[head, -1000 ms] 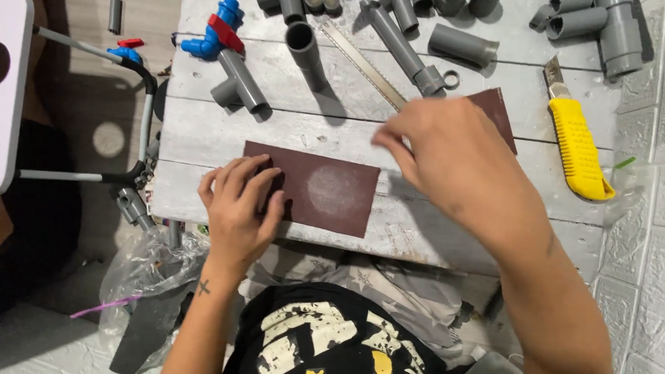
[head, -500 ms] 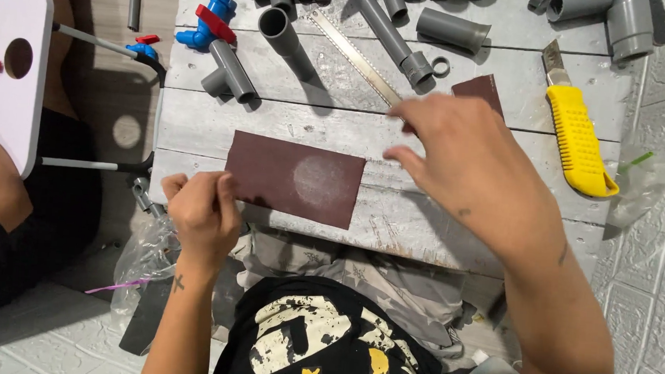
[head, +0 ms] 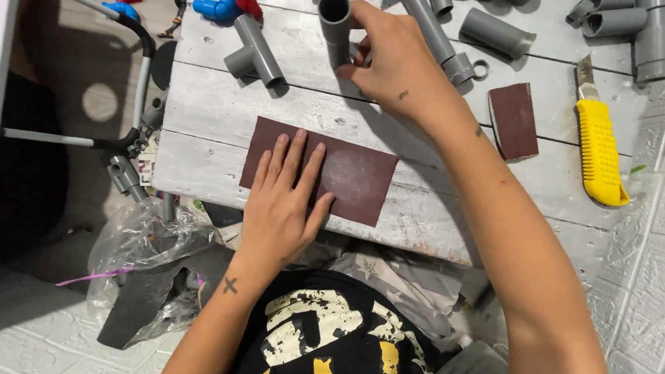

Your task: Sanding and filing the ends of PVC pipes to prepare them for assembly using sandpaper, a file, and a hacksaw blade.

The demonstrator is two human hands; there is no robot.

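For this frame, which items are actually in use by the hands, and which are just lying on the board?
In use:
left hand flat on the sandpaper sheet
right hand grasping the grey pipe

Lying about:
yellow utility knife
small sandpaper piece
grey tee fitting
blue valve

sandpaper sheet [head: 352,177]: left part under left hand [head: 282,207] | blue valve [head: 224,3]: top cut off

Whitewashed plank table [head: 222,120], brown sandpaper sheet [head: 356,177], smaller sandpaper piece [head: 513,120], grey pipe fittings [head: 257,52], yellow utility knife [head: 598,148]
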